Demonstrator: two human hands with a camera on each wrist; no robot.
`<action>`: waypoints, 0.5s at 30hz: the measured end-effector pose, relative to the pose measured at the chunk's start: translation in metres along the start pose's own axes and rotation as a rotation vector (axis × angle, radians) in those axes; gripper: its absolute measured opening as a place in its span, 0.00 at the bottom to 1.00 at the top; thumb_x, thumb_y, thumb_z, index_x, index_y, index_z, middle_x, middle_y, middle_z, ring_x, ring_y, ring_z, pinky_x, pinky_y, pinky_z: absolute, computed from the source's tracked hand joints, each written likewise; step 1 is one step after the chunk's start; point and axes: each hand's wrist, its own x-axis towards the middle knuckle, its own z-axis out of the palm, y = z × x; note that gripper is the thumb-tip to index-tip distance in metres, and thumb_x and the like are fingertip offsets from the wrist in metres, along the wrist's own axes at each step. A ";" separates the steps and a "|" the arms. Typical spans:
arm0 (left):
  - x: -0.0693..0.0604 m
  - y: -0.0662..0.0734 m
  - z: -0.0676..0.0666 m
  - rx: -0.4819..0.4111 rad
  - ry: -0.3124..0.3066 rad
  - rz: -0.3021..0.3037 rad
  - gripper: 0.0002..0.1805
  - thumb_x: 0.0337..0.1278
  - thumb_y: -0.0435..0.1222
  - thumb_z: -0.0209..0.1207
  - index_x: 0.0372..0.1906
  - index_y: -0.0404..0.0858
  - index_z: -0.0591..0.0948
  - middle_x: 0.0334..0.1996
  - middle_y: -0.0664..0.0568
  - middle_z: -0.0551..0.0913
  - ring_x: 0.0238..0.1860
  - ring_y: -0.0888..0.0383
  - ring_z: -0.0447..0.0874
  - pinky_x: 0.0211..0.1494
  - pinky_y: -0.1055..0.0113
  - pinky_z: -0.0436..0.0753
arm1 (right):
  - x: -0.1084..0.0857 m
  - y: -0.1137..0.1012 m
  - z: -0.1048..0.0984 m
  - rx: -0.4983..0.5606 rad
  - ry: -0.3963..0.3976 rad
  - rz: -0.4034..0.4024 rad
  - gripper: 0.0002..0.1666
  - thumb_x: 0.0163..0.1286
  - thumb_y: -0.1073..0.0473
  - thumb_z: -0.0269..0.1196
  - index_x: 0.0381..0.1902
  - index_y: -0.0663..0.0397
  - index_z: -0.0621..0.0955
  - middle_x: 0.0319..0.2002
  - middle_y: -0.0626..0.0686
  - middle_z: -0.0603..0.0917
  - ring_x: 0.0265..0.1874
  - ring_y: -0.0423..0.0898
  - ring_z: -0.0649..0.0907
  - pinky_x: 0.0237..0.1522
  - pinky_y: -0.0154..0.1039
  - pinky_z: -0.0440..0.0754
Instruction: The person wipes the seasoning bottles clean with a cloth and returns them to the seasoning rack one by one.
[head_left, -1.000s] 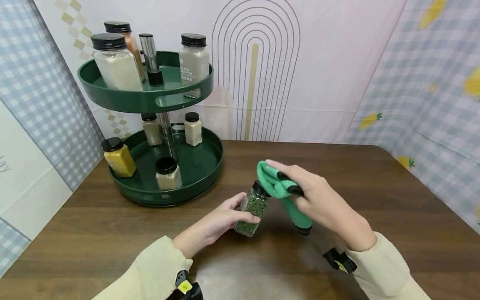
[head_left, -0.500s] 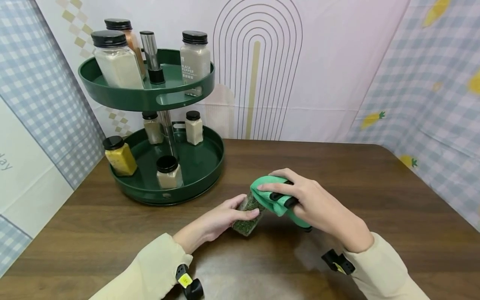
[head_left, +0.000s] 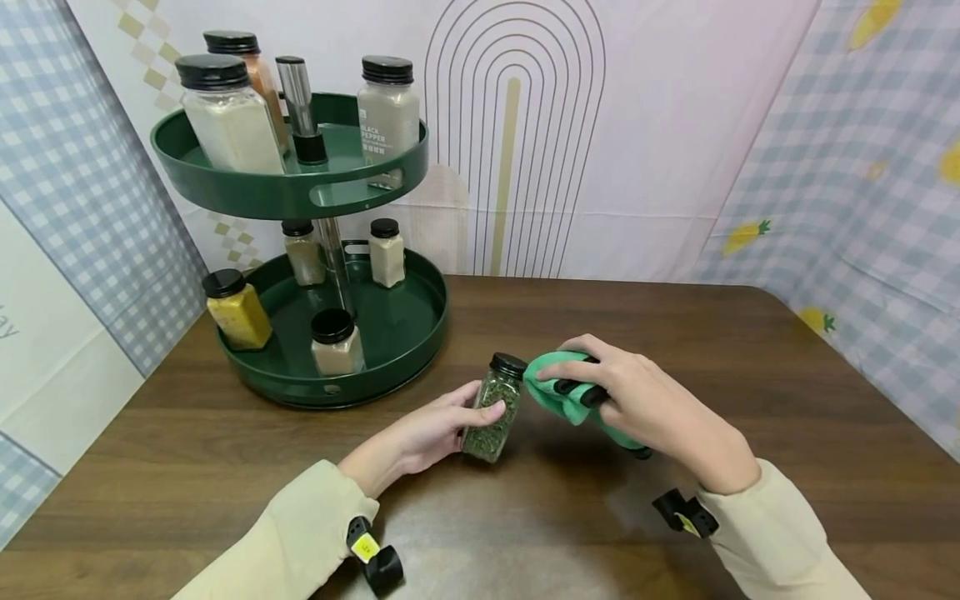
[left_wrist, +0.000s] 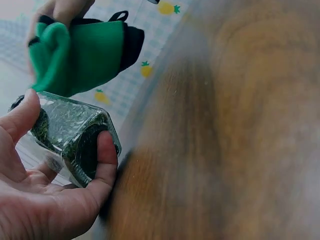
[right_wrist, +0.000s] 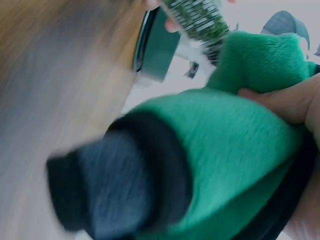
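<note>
In the head view my left hand (head_left: 431, 429) grips a clear jar of dried green herbs (head_left: 492, 412), its black lid (head_left: 508, 364) tilted up and to the right. The left wrist view shows the thumb and a finger around the glass jar (left_wrist: 75, 122), with a finger under its base. Bunched in my right hand (head_left: 637, 396) is a green cloth with black edging (head_left: 558, 400). The cloth is beside the lid in the head view; whether they touch I cannot tell. Close up in the right wrist view, the cloth (right_wrist: 220, 145) hangs in folds from the fingers.
A two-tier green turntable rack (head_left: 360, 375) stands at the left of the wooden table (head_left: 675, 325). Several black-lidded jars sit on both tiers. One yellow jar (head_left: 240, 312) leans at the lower tier's left rim. Fabric backdrops (head_left: 660, 125) rise behind.
The right hand with the cloth went over the jar's lid and upper part, then drew back to the right, showing the lid again. The left hand shifted slightly left with the jar.
</note>
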 end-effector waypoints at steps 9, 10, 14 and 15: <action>0.000 0.000 0.003 0.069 -0.009 0.007 0.27 0.61 0.42 0.56 0.62 0.40 0.64 0.53 0.48 0.72 0.48 0.58 0.73 0.54 0.62 0.72 | -0.001 0.002 -0.002 -0.003 0.085 0.079 0.45 0.48 0.82 0.48 0.59 0.37 0.74 0.54 0.48 0.74 0.39 0.45 0.80 0.35 0.39 0.75; 0.000 0.000 0.003 0.070 -0.006 0.006 0.27 0.61 0.41 0.56 0.62 0.40 0.64 0.53 0.48 0.72 0.48 0.58 0.73 0.54 0.62 0.72 | 0.000 0.001 -0.002 0.024 0.102 0.062 0.46 0.47 0.82 0.47 0.60 0.37 0.73 0.55 0.47 0.73 0.41 0.44 0.80 0.36 0.39 0.75; 0.000 0.001 0.002 0.074 -0.015 0.003 0.26 0.61 0.40 0.56 0.62 0.39 0.64 0.53 0.49 0.72 0.49 0.57 0.73 0.55 0.62 0.72 | 0.002 -0.007 0.000 0.117 0.088 -0.006 0.49 0.46 0.83 0.47 0.61 0.34 0.72 0.56 0.46 0.73 0.46 0.41 0.78 0.40 0.38 0.76; 0.000 0.001 0.002 0.076 -0.018 0.003 0.26 0.61 0.40 0.56 0.62 0.39 0.64 0.53 0.49 0.72 0.49 0.57 0.73 0.55 0.62 0.72 | 0.002 -0.008 0.001 0.127 0.079 -0.014 0.49 0.46 0.83 0.47 0.61 0.35 0.72 0.56 0.46 0.73 0.46 0.41 0.79 0.40 0.38 0.76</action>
